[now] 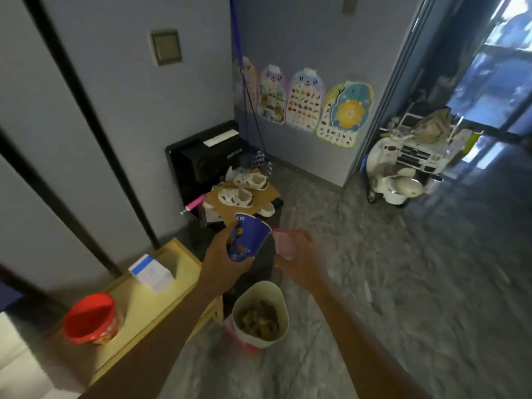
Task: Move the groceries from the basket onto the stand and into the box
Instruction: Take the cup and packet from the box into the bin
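The left hand (223,262) grips a tilted blue snack cup (248,239), fingers curled round its lower half, in the air near the yellow stand (161,303). The right hand (300,262) holds a blurred pink item (283,245) just beside the cup.

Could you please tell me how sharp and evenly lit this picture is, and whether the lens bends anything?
In the head view, motion blur smears the right hand and its pink item; the blue cup in the left hand is somewhat sharper; the doorway at right is overexposed; the wide lens bows the dark wall strips.
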{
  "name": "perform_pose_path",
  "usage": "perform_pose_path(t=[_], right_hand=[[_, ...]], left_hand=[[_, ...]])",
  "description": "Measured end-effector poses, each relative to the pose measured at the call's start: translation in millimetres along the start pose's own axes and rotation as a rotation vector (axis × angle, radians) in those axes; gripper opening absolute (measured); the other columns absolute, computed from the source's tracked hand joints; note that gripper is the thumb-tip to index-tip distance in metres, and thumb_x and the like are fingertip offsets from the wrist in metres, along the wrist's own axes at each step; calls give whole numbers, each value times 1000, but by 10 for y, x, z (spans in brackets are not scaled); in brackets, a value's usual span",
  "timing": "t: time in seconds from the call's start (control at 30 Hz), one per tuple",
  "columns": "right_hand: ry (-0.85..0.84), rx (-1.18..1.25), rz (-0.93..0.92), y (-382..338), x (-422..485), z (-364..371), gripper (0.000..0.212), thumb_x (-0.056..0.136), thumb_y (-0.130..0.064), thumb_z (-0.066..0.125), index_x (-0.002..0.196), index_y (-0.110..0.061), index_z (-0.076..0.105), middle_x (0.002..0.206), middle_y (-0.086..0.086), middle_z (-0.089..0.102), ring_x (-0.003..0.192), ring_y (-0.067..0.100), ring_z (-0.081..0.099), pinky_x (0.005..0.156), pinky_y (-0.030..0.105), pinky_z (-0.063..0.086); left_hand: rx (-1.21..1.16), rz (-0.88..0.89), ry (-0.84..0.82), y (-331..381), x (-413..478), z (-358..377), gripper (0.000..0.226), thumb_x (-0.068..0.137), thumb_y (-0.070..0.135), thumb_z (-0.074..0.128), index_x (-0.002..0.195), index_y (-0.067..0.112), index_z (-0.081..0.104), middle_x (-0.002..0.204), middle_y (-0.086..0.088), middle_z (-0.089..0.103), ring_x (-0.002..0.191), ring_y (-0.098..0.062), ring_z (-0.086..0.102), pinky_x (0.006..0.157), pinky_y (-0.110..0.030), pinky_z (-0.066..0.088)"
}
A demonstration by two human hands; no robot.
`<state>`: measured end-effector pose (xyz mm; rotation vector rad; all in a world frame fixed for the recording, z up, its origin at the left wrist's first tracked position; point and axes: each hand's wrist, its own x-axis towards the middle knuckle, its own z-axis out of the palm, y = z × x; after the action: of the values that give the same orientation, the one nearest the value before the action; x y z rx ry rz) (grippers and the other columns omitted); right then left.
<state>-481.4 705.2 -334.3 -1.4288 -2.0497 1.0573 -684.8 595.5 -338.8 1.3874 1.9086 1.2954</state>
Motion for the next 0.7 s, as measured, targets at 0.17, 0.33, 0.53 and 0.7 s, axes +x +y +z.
perform_pose_path(t=[0.17,0.33,0.53,0.7], right_hand=[[-26,-42,67,820,333,436,77,75,-26,89,142,-29,53,144,-6,45,107,13,61,72,31,61],[-73,-83,151,1952,509,1382,63,78,-42,84,132,-35,53,134,-12,49,101,2,56,75,19,49],[-75,-44,239,3295,677,2677,65,85,-42,83,137,-31,46,129,-11,45,102,6,57,76,20,50],[-86,-108,221,3884,798,3243,46,87,-36,79,121,-33,48,120,-11,53,92,0,54,77,17,46]], left_hand=[[18,-175,-20,-668,136,719,98,77,30,93,158,26,38,150,4,53,132,-16,58,108,-49,54],[96,-231,-48,-1910,2,1476,97,79,43,90,157,35,33,152,11,46,132,-10,54,109,-37,52],[139,-282,-96,-3604,-283,2355,90,83,35,88,157,27,37,146,2,54,128,-14,57,108,-37,52],[123,-277,-102,-4407,-367,2769,89,85,27,87,158,22,36,148,6,51,132,-11,53,110,-33,51]])
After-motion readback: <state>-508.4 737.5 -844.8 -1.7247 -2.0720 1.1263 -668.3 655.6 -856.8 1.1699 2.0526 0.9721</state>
